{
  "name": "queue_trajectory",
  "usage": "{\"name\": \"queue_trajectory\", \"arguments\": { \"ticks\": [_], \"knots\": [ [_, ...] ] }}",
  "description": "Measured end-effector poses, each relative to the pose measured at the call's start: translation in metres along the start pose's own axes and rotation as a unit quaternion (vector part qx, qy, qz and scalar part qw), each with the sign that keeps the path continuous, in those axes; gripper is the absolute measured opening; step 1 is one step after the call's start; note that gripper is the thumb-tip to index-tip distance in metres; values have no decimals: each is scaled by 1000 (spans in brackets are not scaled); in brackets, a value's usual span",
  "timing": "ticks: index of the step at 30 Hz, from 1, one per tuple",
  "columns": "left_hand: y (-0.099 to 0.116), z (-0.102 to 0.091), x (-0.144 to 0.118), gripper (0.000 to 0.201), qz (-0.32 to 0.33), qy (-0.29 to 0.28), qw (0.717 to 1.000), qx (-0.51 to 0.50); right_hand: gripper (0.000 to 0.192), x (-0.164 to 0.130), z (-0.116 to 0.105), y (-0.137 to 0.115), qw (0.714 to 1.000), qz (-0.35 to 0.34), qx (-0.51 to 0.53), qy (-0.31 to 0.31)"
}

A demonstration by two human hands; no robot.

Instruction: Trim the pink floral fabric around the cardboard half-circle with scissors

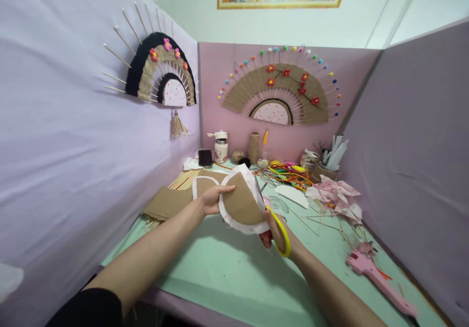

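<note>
My left hand (213, 200) is closed on a half-round piece of brown cardboard (242, 200) edged with white, pink-dotted fabric, its thumb lying on the cardboard face. In my right hand (276, 229) is a pair of scissors (284, 239) with yellow handles, its blades along the fabric's right edge. Whether the blades are cutting I cannot tell. A red thing (266, 239) shows just below the right hand, too hidden to name. Behind my left hand lies a second fabric-edged cardboard piece (205, 186).
Brown cardboard (170, 204) and thin sticks lie at left. A protractor (277, 204), a white half-round piece (292, 196) and crumpled dotted fabric (337, 195) are at right. A pink glue gun (381, 278) lies front right. Decorated fans (276, 90) hang on the partitions.
</note>
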State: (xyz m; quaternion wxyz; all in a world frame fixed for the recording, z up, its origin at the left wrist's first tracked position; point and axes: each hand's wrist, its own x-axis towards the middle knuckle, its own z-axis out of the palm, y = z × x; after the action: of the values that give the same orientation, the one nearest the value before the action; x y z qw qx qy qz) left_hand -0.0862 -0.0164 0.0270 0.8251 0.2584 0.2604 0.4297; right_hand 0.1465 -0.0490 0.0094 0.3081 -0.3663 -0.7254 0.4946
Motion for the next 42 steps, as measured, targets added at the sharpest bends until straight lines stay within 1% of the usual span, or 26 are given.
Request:
{"name": "queue_trajectory", "arguments": {
  "ticks": [2,4,9,11,14,18,23,28,33,37,42],
  "knots": [
    [-1,0,8,39,8,8,1000,4,73,2,-2,5,1000,-6,3,7],
    [-3,-3,13,41,25,13,1000,9,72,2,-3,9,1000,5,16,5],
    [-10,-17,15,42,48,28,998,11,68,0,-2,12,999,19,33,-24],
    [-10,-21,13,41,56,19,998,10,67,-1,0,13,999,28,39,-25],
    [-9,-23,10,42,68,-11,998,11,67,-3,4,13,999,29,40,-23],
    [-8,-26,8,42,67,-34,997,22,66,-5,6,11,999,21,18,-17],
    [-9,-25,5,43,84,-46,995,31,65,-7,6,9,1000,-16,-1,-16],
    [-7,-22,1,37,86,-22,995,34,62,-8,6,14,999,-39,-15,-6],
    [-8,-17,-1,37,72,-18,995,60,54,-11,4,17,995,-66,-72,-7],
    [-9,-15,-2,39,70,-15,995,73,53,-12,3,17,993,-64,-98,4],
    [-7,-17,-3,40,86,-16,993,75,54,-13,4,18,994,-57,-94,0]
  ]
}}
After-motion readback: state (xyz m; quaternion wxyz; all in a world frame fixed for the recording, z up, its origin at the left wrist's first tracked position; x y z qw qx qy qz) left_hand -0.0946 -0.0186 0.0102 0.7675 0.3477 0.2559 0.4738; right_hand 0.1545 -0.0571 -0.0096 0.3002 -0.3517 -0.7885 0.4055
